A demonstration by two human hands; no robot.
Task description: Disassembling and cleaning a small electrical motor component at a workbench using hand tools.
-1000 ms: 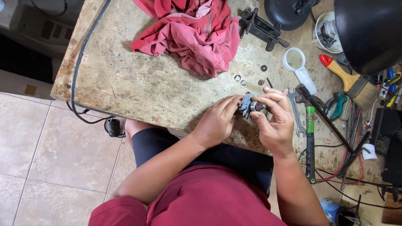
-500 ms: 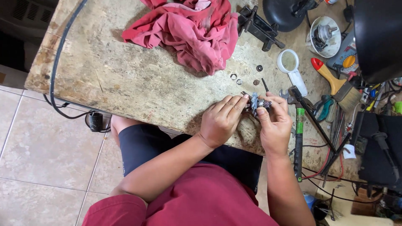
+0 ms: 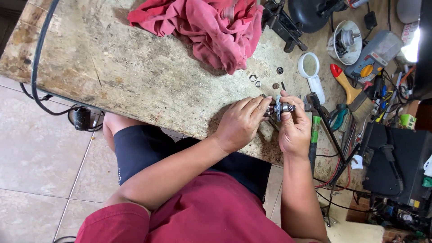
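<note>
Mid-step, by the look of it: fine fingertip work on a small metal part (image 3: 283,108), gripped from both ends. Held just above the table (image 3: 135,76), toward its near right edge, between the left hand (image 3: 240,123) and the right hand (image 3: 294,130).

Left fingers (image 3: 258,105) curled over the part's left end, pinching it (that end hidden beneath them). Right fingers (image 3: 292,101) clenched on the right end, thumb and forefinger closing on a ribbed, gear-like section. Neither hand released.

Long axis lying roughly left to right, close to level with the table, ribbed end pointing right. Cannot tell what the left end looks like, nor whether one piece or two fitted together.

As a judgement only: calls next for a steady, matched grip from both sides, axis kept straight between the hands, no slack in either pinch (a part this small would drop easily onto the table or the floor tiles below).

Just beyond the hands, on the far side: a few loose rings (image 3: 255,81) lying apart on the table. Farther left, a red rag (image 3: 202,27). To the right, a magnifier (image 3: 310,72) and a brush (image 3: 348,90) among scattered tools.
</note>
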